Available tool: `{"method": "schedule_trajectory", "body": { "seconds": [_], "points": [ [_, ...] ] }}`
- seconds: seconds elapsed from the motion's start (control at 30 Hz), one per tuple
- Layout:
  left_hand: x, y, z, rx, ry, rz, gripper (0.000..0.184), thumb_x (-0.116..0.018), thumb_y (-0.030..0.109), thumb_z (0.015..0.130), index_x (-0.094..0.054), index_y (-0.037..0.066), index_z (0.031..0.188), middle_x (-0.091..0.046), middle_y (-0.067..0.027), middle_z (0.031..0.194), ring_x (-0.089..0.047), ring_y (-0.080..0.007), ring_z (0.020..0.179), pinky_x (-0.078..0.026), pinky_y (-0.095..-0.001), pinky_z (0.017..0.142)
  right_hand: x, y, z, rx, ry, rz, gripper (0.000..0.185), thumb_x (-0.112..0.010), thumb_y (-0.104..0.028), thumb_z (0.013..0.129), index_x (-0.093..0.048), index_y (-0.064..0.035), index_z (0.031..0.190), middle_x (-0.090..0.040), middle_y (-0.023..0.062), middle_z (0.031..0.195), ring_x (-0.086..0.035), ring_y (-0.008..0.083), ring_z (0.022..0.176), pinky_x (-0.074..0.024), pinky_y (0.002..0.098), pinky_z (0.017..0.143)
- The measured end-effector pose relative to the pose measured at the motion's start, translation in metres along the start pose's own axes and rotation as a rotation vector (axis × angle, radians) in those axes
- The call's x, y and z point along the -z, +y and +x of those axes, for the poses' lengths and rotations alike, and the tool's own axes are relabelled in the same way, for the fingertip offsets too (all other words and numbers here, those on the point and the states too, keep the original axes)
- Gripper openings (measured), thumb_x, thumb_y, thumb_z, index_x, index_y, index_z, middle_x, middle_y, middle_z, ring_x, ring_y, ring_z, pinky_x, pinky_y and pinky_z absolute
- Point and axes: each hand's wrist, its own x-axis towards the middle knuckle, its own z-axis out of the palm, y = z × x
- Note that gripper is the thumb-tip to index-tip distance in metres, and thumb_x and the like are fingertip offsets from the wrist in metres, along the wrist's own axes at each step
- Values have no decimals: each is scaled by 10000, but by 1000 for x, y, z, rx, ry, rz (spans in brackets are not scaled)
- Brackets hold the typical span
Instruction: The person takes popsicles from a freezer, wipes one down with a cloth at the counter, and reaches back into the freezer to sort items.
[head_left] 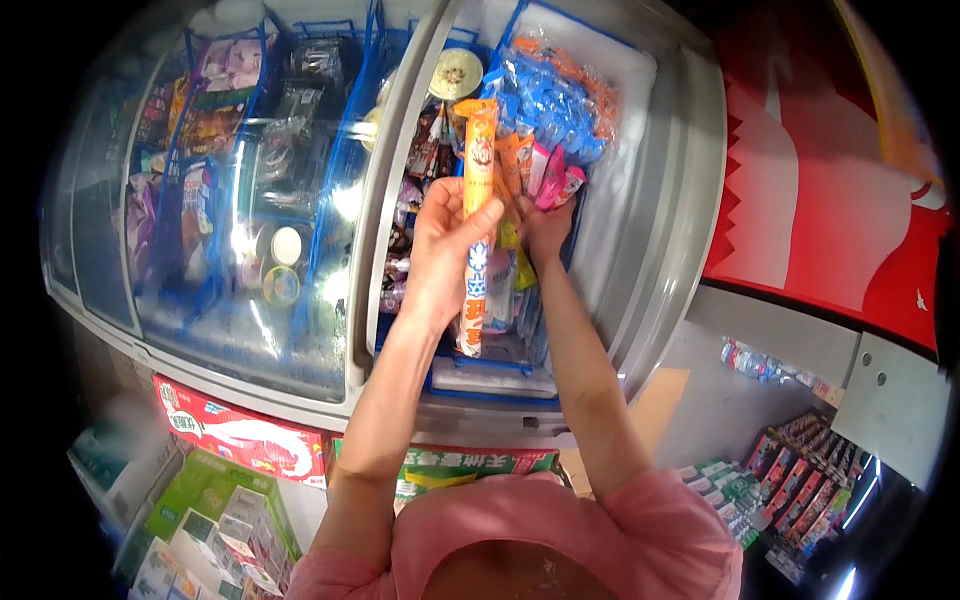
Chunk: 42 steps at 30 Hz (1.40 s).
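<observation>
A long, tube-shaped wrapped item (481, 160), orange at the top and white with blue and red print lower down, is upright in my left hand (448, 240), its thumb pressed across the wrapper. Inside the open part of the chest freezer, my right hand (546, 228) reaches among packets, beside a pink packet (552, 180) and orange ones (515, 160). Its fingertips are partly hidden, and whether they grip a packet does not show. Behind them lie blue packets (550, 100), and a round tub (456, 74) sits at the back left.
Sliding glass (290, 330) covers the freezer's left part, with wire baskets of packets under it. The freezer's frosted rim (660, 250) curves on the right. Boxes (215, 520) stand low left; a snack rack (810, 480) and a red panel (820, 190) are right.
</observation>
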Motion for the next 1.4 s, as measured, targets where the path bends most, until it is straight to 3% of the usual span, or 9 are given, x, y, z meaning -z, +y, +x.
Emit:
{"method": "schedule_trajectory", "body": {
  "seconds": [0.03, 0.2, 0.43, 0.57, 0.8, 1.03, 1.13, 1.3, 1.4],
  "points": [
    [3, 1, 0, 146, -76, -175, 246, -659, 104, 836, -472, 48, 986, -574, -32, 780, -547, -88, 678, -449, -210, 593, 2, 5, -1, 18, 8, -64, 675, -740, -11, 665, -391, 0, 1242, -551, 149, 1156, -556, 242, 1027, -435, 331, 899],
    [11, -7, 1, 172, -52, -259, 251, -581, 208, 893, -519, 15, 1040, -609, -110, 926, -531, -136, 712, -433, -261, 621, 1, 5, 0, 15, 25, -59, 559, -753, -41, 647, -470, 5, 1127, -595, 159, 1047, -583, 285, 961, -444, 360, 864],
    [21, -14, 4, 179, -8, -312, 184, -604, 178, 885, -484, 55, 952, -637, -117, 867, -569, -118, 676, -469, -231, 589, -13, 32, 9, 182, 209, -315, 397, -756, -111, 631, -528, -6, 939, -602, 184, 870, -576, 365, 819, -457, 410, 761],
    [26, -22, -5, 136, 155, -51, 231, -615, 178, 879, -454, 56, 993, -640, -102, 841, -534, -94, 647, -432, -227, 582, -10, 20, 9, 78, 180, -130, 426, -761, -100, 624, -533, -1, 969, -620, 201, 909, -598, 373, 861, -466, 406, 775],
    [47, -51, -19, 98, 228, 114, 241, -608, 166, 883, -442, 47, 1010, -617, -71, 831, -487, -86, 639, -403, -221, 621, -4, 5, -7, 35, 166, -271, 665, -799, -123, 614, -463, 12, 1172, -590, 197, 1079, -585, 295, 975, -450, 356, 861],
    [56, -60, -25, 107, 275, 123, 220, -600, 150, 887, -444, 60, 1015, -615, -64, 840, -482, -84, 652, -400, -220, 638, 7, 5, -55, 133, 258, -394, 572, -759, -127, 676, -478, -2, 1157, -582, 179, 1058, -596, 270, 928, -466, 355, 822],
    [59, -60, -25, 134, 293, 79, 215, -600, 143, 886, -445, 71, 1016, -621, -59, 841, -485, -83, 642, -405, -220, 633, 1, -13, -62, 233, -8, -505, 398, -704, -100, 729, -508, -13, 1064, -579, 155, 922, -613, 335, 763, -491, 426, 666],
    [62, -62, -25, 157, 288, 60, 210, -602, 148, 885, -454, 72, 1013, -630, -54, 829, -495, -79, 637, -416, -224, 620, -36, -26, -15, 148, -186, -897, 362, -748, -224, 694, -503, -23, 869, -603, 214, 891, -615, 376, 792, -483, 470, 660],
    [63, -64, -23, 143, 287, 74, 204, -598, 149, 888, -457, 65, 1009, -628, -58, 822, -493, -75, 627, -420, -226, 610, -22, -22, -5, 201, -238, -937, 317, -735, -220, 702, -523, -46, 861, -627, 170, 690, -617, 383, 681, -478, 469, 628]
  ]
}}
